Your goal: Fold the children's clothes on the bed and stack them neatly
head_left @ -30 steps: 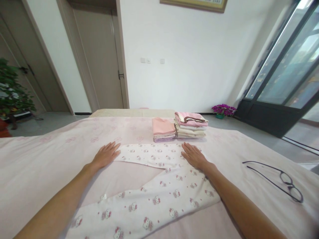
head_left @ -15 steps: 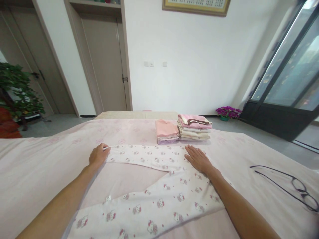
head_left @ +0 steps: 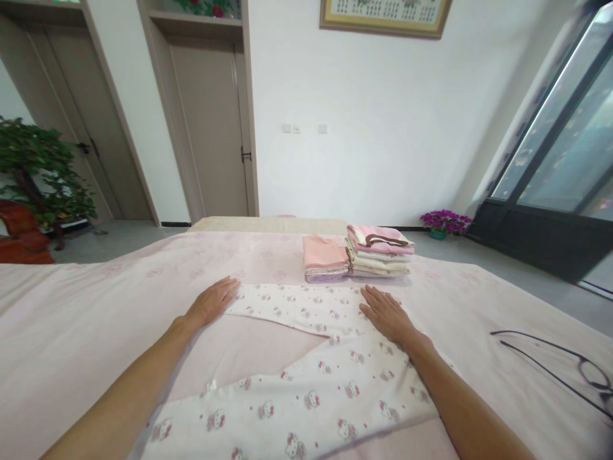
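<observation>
White trousers printed with cartoon cats (head_left: 306, 399) lie spread on the pale pink bedsheet (head_left: 268, 338), the two legs pointing left and parting in a V. On the end of the far leg rests my left hand (head_left: 213, 301), flat with its fingers stretched out. My right hand (head_left: 387, 313) lies palm down near the waist end of the trousers, its fingers extended and slightly apart. Neither hand grips the cloth. Just beyond the far leg sit a short pile of folded pink and lilac clothes (head_left: 326, 257) and a taller stack of folded clothes (head_left: 379, 250).
Eyeglasses (head_left: 555, 358) with dark frames lie on the sheet at the right. Past the far edge stand a pot of purple flowers (head_left: 445, 222) and, at the left, a green plant (head_left: 43, 166) beside a reddish wooden piece (head_left: 22, 233).
My left hand has let go of the trouser leg's end and flattened onto it, shifting a little right. My right hand stays flat on the cloth. The view has tilted up slightly.
</observation>
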{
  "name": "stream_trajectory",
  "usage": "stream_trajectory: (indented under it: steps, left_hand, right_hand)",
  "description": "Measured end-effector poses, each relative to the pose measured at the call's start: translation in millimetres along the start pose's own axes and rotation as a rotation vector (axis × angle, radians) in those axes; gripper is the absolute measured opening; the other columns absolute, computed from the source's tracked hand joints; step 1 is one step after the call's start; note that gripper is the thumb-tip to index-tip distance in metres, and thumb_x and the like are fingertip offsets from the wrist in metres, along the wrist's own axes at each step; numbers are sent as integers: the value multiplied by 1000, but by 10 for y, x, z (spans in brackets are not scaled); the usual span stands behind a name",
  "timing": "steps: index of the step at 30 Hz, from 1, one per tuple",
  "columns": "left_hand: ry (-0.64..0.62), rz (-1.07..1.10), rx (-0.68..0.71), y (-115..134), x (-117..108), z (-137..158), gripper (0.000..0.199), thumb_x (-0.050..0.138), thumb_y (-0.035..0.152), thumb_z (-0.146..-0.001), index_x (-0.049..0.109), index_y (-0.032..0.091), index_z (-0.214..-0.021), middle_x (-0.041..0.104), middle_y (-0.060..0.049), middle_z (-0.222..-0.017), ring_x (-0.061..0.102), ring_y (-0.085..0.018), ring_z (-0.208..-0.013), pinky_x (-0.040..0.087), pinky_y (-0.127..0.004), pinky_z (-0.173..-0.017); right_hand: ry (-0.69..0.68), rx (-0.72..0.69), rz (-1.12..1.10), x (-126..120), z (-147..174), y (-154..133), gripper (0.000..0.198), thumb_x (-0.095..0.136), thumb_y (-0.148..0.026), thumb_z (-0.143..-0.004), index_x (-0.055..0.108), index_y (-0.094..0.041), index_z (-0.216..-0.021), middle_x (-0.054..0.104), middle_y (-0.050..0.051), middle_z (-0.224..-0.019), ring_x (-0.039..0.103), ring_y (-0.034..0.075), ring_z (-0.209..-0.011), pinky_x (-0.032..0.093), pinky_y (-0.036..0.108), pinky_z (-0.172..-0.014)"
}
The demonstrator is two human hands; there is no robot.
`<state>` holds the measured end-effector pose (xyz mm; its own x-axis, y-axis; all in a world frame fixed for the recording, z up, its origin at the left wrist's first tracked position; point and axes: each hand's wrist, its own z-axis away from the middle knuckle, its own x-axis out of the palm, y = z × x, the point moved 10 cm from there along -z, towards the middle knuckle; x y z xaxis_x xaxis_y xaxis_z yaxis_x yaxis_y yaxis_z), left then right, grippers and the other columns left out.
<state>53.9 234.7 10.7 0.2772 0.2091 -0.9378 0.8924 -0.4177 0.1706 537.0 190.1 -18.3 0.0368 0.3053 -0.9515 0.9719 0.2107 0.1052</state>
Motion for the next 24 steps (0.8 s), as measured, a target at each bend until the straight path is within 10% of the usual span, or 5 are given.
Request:
stream_trajectory:
  steps: [7, 24]
  left_hand:
    - [-195, -80, -67, -242, 258, 84, 63, 28, 53, -97, 34, 23, -153, 28, -6, -160, 23, -25, -148, 14, -42, -120]
    - [-217, -189, -382, -955, -29, 1162, 69, 23, 59, -96, 25, 24, -156, 19, -10, -163, 17, -28, -150, 13, -45, -118]
  right_hand:
    - [-62, 24, -24, 46, -2, 55, 60, 21, -48, -100, 35, -21, -152, 31, 8, -158, 29, 24, -145, 25, 49, -117]
    - [-198, 133, -129, -61, -42, 43, 60, 28, -45, -98, 38, -16, -150, 33, 9, -157, 28, 24, -145, 23, 41, -118]
